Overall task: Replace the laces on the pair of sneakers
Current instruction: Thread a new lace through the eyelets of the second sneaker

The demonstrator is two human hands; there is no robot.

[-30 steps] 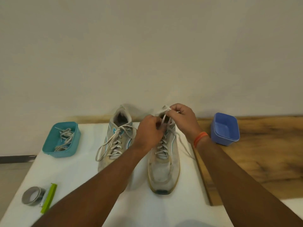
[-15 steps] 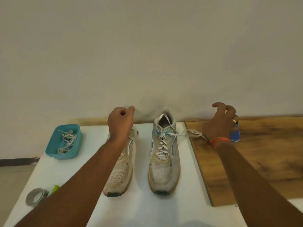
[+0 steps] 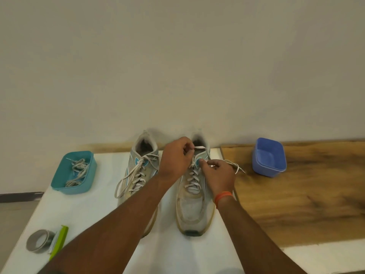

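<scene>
Both hands have come back together over the right sneaker (image 3: 194, 194) on the table (image 3: 98, 224), left hand (image 3: 175, 159) and right hand (image 3: 219, 175) each pinching a lace end (image 3: 235, 167), probably about to tie.

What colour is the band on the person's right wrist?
Orange. The wristband shows clearly in the head view, just behind the right hand.
</scene>
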